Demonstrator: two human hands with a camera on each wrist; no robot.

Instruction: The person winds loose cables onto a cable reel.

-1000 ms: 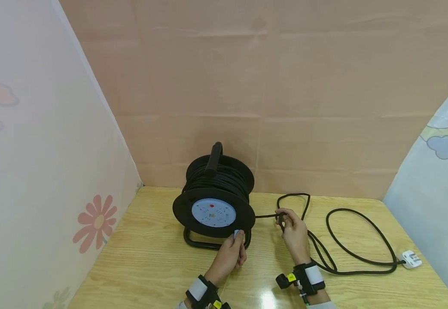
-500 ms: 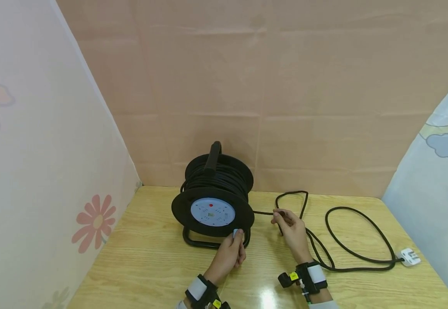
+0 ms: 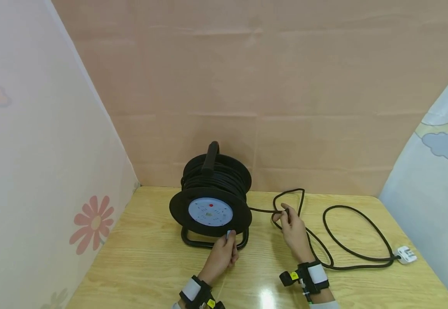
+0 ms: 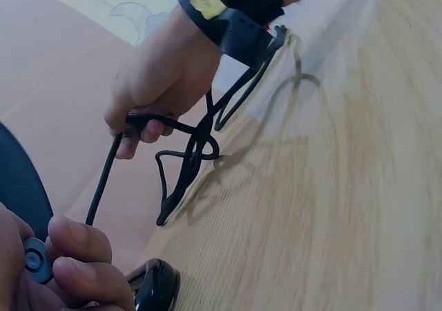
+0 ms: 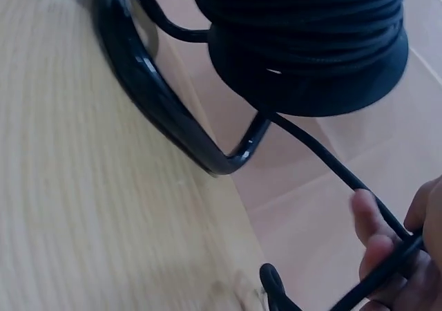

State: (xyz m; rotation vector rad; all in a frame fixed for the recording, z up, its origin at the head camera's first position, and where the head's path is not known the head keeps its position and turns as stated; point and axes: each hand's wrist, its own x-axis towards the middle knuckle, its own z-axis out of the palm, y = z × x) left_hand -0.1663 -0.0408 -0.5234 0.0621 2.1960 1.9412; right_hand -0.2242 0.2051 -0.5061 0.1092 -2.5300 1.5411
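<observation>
A black cable reel (image 3: 217,177) stands on its tubular frame (image 5: 148,90), with a pale round socket panel (image 3: 210,212) on its front disc. At that disc's lower right edge, my left hand (image 3: 219,258) pinches a small grey-blue knob (image 4: 34,261) between thumb and fingers. Black cable (image 3: 261,210) runs from the drum's right side to my right hand (image 3: 295,235), whose fingers curl round it just above the table. In the right wrist view, the cable (image 5: 318,147) leaves the underside of the windings and passes between the thumb and fingertips.
Loose cable loops (image 3: 357,209) lie on the wooden table (image 3: 146,257) at the right, ending in a white plug (image 3: 406,255). A carry handle (image 3: 210,159) tops the reel. Brown paper (image 3: 193,77) covers the wall behind; patterned panels flank both sides.
My left hand and the knob have shifted slightly left along the disc's lower edge. The right hand's fingers have changed their hold on the cable, and the near loops have drawn slightly back.
</observation>
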